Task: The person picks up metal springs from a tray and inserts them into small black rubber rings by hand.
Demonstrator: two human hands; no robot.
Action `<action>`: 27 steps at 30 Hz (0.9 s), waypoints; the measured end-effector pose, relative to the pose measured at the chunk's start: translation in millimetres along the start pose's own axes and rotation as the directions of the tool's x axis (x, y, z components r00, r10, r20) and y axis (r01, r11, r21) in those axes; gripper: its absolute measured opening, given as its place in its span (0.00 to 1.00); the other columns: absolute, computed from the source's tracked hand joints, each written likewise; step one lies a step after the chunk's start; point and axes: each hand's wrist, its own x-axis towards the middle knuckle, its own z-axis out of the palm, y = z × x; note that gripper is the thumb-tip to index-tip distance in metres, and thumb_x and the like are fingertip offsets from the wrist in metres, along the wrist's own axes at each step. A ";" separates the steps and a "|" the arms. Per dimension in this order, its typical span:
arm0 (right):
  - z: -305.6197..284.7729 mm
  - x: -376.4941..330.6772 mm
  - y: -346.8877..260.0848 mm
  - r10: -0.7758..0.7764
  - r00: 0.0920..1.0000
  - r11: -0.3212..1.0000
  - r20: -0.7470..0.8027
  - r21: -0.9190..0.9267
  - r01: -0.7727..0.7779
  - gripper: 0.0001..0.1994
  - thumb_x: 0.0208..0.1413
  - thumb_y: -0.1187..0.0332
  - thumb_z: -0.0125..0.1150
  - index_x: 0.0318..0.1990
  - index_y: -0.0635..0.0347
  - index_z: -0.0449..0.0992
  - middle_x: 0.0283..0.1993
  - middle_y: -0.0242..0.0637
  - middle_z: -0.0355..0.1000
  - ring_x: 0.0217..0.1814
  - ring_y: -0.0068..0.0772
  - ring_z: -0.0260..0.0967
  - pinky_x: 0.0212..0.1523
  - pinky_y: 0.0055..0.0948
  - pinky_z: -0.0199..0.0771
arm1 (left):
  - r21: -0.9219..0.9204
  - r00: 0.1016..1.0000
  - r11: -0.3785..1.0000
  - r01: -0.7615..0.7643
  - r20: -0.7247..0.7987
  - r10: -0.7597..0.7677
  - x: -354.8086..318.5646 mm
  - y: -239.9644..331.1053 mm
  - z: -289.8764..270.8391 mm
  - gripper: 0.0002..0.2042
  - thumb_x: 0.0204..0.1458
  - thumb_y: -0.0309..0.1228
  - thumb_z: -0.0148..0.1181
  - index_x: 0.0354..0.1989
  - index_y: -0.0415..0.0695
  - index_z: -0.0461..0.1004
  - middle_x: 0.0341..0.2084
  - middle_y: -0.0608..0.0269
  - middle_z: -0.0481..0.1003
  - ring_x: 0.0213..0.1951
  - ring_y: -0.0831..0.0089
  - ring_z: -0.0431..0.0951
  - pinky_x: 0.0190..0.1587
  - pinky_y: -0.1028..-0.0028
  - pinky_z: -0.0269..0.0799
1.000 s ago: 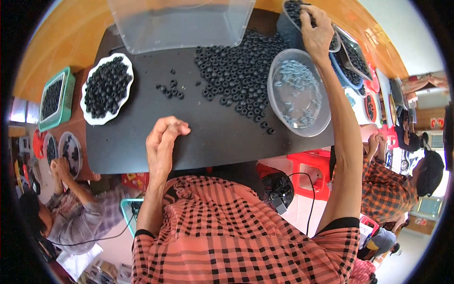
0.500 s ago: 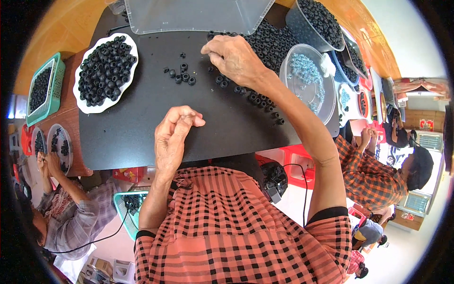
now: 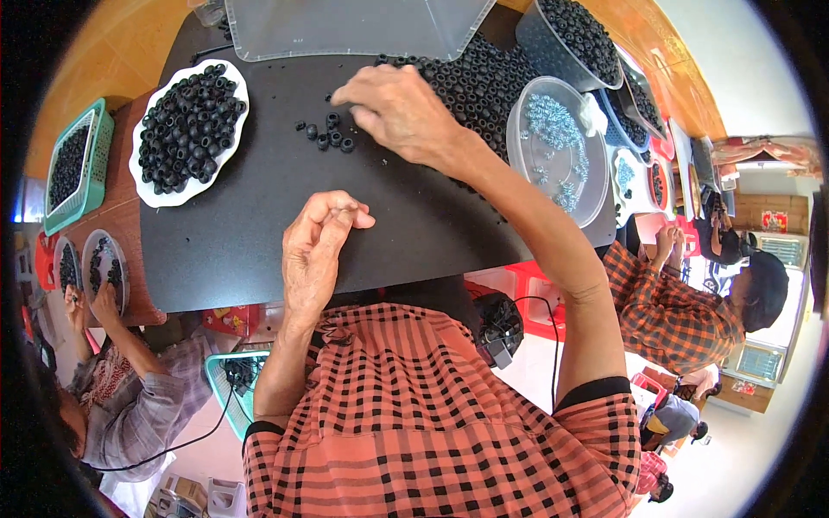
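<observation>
Over the dark tabletop, my right hand (image 3: 397,112) hangs with its fingers bent toward a small cluster of black round beads (image 3: 324,138); its fingertips are smeared by motion. Nearer to me, my left hand (image 3: 318,246) is curled closed above the table, and whatever its fingers may hold is hidden. A broad spread of black beads (image 3: 484,86) lies beyond and right of my right hand, partly covered by it. At the left stands a white scalloped plate (image 3: 243,129) heaped with black beads (image 3: 192,129).
A clear round tub (image 3: 528,181) with light blue beads (image 3: 557,121) stands at the right, below a bucket of black beads (image 3: 579,34). A clear plastic bin (image 3: 354,30) sits at the far edge. Green basket (image 3: 97,177) left; people work on both sides.
My right hand has moved left, away from the big spread of beads and toward the small cluster. My left hand has stayed in place.
</observation>
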 end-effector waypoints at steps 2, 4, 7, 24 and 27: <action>5.8 7.0 -4.7 -0.097 0.993 0.995 0.068 0.015 0.096 0.11 0.45 0.74 0.59 0.39 0.58 0.77 0.36 0.38 0.73 0.40 0.42 0.71 0.43 0.40 0.70 | 0.025 1.000 1.000 0.001 -0.002 -0.001 0.9 -0.5 0.2 0.08 0.61 0.28 0.47 0.39 0.38 0.71 0.30 0.61 0.77 0.39 0.78 0.74 0.49 0.75 0.66; 7.7 11.6 -2.9 -0.122 0.987 0.992 0.105 -0.010 0.123 0.10 0.45 0.74 0.60 0.38 0.59 0.77 0.35 0.39 0.73 0.39 0.42 0.71 0.41 0.40 0.71 | -0.006 1.000 1.000 -0.019 -0.008 0.019 1.4 -3.8 0.7 0.08 0.61 0.29 0.47 0.39 0.38 0.72 0.30 0.61 0.77 0.39 0.78 0.74 0.49 0.76 0.66; 7.1 12.7 -1.9 -0.096 0.980 0.995 0.176 -0.019 0.101 0.10 0.44 0.74 0.61 0.37 0.59 0.77 0.33 0.41 0.73 0.37 0.42 0.72 0.40 0.41 0.72 | 0.025 1.000 1.000 0.006 -0.020 -0.006 0.3 0.7 1.2 0.08 0.62 0.29 0.47 0.39 0.38 0.72 0.30 0.62 0.77 0.39 0.78 0.74 0.49 0.76 0.66; -13.0 -48.6 -64.8 0.310 0.949 0.604 0.062 0.757 -0.247 0.11 0.45 0.76 0.62 0.39 0.63 0.78 0.32 0.36 0.74 0.33 0.23 0.72 0.36 0.23 0.72 | -0.431 1.000 0.902 -0.021 -0.027 0.010 25.3 2.0 0.2 0.08 0.59 0.29 0.52 0.43 0.38 0.71 0.35 0.60 0.74 0.35 0.75 0.72 0.41 0.74 0.69; -14.1 -53.9 -65.9 0.295 0.955 0.678 0.009 0.702 -0.216 0.09 0.47 0.75 0.62 0.39 0.63 0.78 0.36 0.37 0.74 0.35 0.24 0.72 0.35 0.24 0.73 | -0.395 0.999 0.918 0.035 0.014 -0.032 25.2 -0.1 -5.1 0.09 0.58 0.27 0.53 0.44 0.38 0.71 0.36 0.61 0.75 0.35 0.75 0.73 0.40 0.75 0.70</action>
